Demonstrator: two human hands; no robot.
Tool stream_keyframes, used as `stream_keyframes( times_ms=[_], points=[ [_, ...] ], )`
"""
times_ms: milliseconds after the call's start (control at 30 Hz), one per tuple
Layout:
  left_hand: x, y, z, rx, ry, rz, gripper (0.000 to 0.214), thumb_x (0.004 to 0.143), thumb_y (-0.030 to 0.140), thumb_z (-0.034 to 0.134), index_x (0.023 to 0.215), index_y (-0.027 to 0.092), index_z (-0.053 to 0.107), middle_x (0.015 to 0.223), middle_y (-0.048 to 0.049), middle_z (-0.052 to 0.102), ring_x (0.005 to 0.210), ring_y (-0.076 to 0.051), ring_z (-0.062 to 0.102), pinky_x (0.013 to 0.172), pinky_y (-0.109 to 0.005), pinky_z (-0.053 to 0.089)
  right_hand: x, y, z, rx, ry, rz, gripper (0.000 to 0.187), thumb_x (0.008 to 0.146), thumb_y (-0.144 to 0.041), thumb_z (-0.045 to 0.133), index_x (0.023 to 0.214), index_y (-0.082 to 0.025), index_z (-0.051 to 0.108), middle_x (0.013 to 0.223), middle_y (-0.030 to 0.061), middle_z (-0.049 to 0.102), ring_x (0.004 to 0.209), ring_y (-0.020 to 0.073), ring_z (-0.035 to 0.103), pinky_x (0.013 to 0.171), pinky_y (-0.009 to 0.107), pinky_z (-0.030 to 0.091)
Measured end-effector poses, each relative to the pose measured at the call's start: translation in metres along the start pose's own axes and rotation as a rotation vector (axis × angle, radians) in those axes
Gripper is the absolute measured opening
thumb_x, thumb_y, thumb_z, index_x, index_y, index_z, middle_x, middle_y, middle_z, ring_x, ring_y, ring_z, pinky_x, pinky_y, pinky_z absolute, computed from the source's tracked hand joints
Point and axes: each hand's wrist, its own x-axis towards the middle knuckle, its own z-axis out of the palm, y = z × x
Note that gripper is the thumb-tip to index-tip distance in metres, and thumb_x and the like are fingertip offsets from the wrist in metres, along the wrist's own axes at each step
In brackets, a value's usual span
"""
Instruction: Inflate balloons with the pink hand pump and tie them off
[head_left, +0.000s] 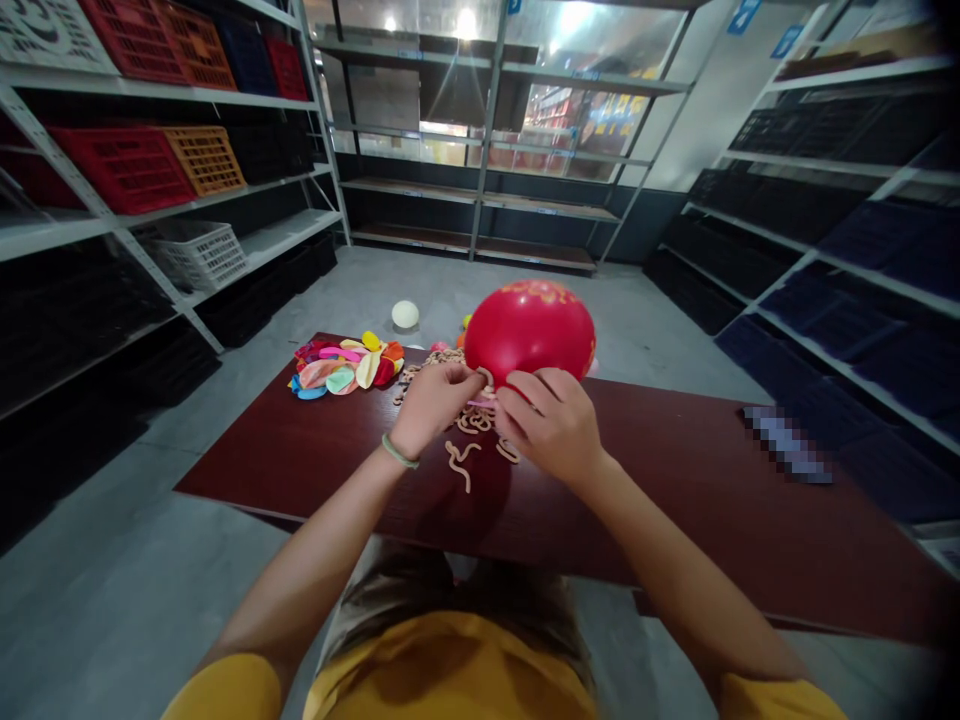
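Note:
A red inflated balloon with a yellow printed pattern stands up beyond my hands, its neck end toward me. My right hand is closed at the neck, fingers curled and pressed together. From the left, my left hand pinches a beige rubber band right beside the neck. The two hands nearly meet, so the knot area is mostly hidden. Under them lies a heap of beige rubber bands, with a few loose ones nearer me. Uninflated balloons in many colours are piled to the left.
The dark red-brown table spans in front of me. A blurred-out flat object lies at its right. On the floor beyond is a pale balloon. Shelves with crates line the left, more racks the back and right.

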Motion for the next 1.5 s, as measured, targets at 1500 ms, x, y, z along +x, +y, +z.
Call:
stream_keyframes(
  times_ms=[1500],
  points=[
    [0.008, -0.01, -0.013, -0.9, -0.323, -0.498, 0.009, 0.089, 0.02, 0.065, 0.083, 0.014, 0.064, 0.063, 0.0025, 0.059, 0.04, -0.002, 0.046, 0.042, -0.013, 0.048, -0.008, 0.025, -0.003, 0.06, -0.286, 0.056, 0.026, 0.098, -0.009, 0.035, 0.095, -0.014, 0.06, 0.086, 0.0103, 0.062, 0.079, 0.0238, 0.047, 0.074, 0.037, 0.041]
  ],
)
